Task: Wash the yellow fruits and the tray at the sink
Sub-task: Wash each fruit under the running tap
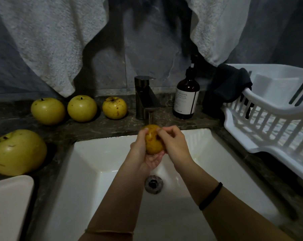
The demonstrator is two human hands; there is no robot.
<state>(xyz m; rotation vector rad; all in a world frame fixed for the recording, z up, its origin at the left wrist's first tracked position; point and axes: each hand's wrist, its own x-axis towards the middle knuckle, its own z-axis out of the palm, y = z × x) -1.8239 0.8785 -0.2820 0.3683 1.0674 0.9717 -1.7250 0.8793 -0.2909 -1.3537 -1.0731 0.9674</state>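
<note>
- The left grip cups the fruit from below and from the side away from the soap bottle, with the thumb over its top. It is holding the fruit.
- The right grip closes on the fruit's other side, fingers curled against the skin as if rubbing it.
- The fruit sits right under the tap, in the thin stream of water and above the sink.
- It looks a little longer than it is wide. Its long axis runs from the tap back toward the person. I cannot tell where the stem end points, since the hands cover it.
- Risk: the wet skin is likely slick, so a hard rub from the right grip could squeeze the fruit out of the left palm. It would then drop into the sink and probably bruise.
- Risk: water hitting the rounded top may splash onto the worktop.
- Four more yellow fruits wait on the worktop on the far side of the tap from the soap bottle. A careless reach could set one rolling.
- A white piece lies nearer the person than those fruits. I cannot tell if it is the tray.
</note>
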